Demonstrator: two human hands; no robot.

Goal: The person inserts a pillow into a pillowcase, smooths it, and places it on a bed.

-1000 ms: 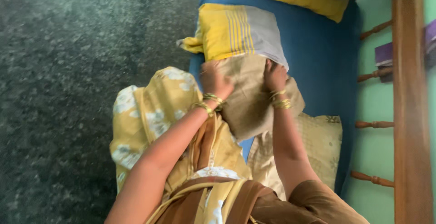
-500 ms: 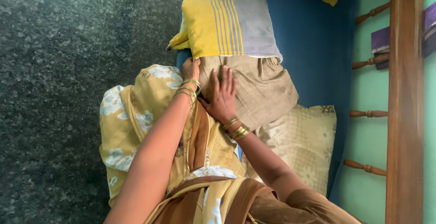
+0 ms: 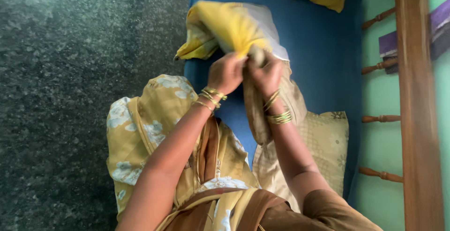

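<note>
Lifted off the bed now, your left hand (image 3: 226, 73) and right hand (image 3: 266, 74) clench the yellow pillowcase (image 3: 229, 27) mouth, gathering it over the tan pillow (image 3: 255, 111).

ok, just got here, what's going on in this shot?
A person stands at a bed with a blue sheet, both hands bunched together at the open end of a yellow striped pillowcase. The left hand and right hand grip its edge where a tan pillow goes in. A cream floral pillow lies beside it.
</note>
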